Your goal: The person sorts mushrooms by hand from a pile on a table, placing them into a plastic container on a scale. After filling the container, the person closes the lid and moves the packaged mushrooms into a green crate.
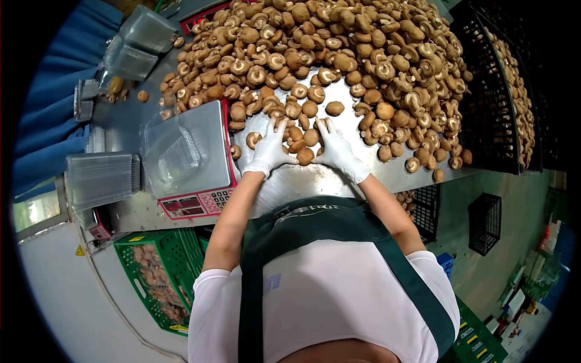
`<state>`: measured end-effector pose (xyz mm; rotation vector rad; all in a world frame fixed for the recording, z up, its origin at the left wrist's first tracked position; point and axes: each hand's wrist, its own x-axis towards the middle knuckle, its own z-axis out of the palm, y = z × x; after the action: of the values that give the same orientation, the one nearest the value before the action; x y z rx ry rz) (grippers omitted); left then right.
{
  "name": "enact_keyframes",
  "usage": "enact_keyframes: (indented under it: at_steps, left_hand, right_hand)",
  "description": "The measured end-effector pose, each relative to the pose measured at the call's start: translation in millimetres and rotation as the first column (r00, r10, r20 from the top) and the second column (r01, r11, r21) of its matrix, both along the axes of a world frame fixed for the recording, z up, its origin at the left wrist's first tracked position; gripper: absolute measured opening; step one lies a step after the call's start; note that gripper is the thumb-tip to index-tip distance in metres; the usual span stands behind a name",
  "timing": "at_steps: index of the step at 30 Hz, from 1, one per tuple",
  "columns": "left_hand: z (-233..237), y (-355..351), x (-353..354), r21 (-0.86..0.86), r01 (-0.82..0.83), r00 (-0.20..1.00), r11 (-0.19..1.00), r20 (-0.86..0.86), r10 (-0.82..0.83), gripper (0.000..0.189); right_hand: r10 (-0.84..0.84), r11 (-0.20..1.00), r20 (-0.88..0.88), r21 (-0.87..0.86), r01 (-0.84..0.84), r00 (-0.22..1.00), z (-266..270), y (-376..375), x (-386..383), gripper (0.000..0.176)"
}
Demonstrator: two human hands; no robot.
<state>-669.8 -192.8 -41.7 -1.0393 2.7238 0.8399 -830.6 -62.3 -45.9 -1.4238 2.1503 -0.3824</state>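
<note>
Both hands wear white gloves and rest on the metal table (290, 181), one on each side of a small cluster of brown mushrooms (296, 146). My left hand (270, 148) has its fingers spread, the tips against mushrooms at the cluster's left side. Across from it, my right hand (338, 149) is also spread, thumb near a mushroom at the front and fingertips beside the cluster's right edge. Beyond them rises a large heap of mushrooms (387, 48). Left of my left hand, a clear plastic tray (175, 154) lies on a scale (209, 130) with a red rim.
Stacks of clear trays (100, 175) stand at the left, with more trays (136, 45) at the back left. A black crate (493, 109) of mushrooms is at the right. Below the table's left edge sits a green crate (136, 266); another black crate (485, 224) is on the floor.
</note>
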Motion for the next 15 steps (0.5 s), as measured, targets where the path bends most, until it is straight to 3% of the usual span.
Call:
enact_keyframes:
  at_steps: [6, 8, 9, 11, 13, 15]
  left_hand:
    - [-3.3, 8.5, -2.7, 0.004, -0.003, 0.997, 1.0, -0.079, 0.004, 0.114]
    - [-0.1, 7.7, -7.0, 0.029, -0.027, 0.996, 0.999, -0.081, 0.029, 0.113]
    - [1.1, 5.9, -9.4, 0.029, -0.029, 0.996, 0.999, -0.081, 0.031, 0.113]
    - [1.8, 3.2, -11.5, 0.177, -0.05, 0.994, 0.983, -0.084, 0.065, 0.113]
    - [-5.5, 6.5, -7.2, 0.218, -0.061, 0.982, 0.974, -0.159, 0.097, 0.11]
    - [-15.3, 12.0, -1.3, 0.211, -0.025, 0.937, 0.977, -0.335, 0.096, 0.107]
  right_hand:
    - [0.045, 0.995, 0.043, -0.09, -0.041, 0.998, -10.2, -0.2, -10.6, 0.104]
    - [0.008, 0.992, 0.205, -0.122, 0.017, 0.979, -7.0, -3.9, -16.0, 0.105]
    - [0.01, 0.992, 0.205, -0.122, 0.015, 0.979, -7.7, -6.4, -17.5, 0.105]
    - [0.02, 0.995, 0.191, -0.095, -0.002, 0.981, -8.1, -9.9, -18.4, 0.104]
    - [0.023, 0.994, 0.208, -0.109, 0.0, 0.978, -10.7, -8.0, -19.2, 0.101]
    - [0.056, 0.976, 0.404, -0.214, 0.035, 0.913, -24.3, -4.7, -19.5, 0.099]
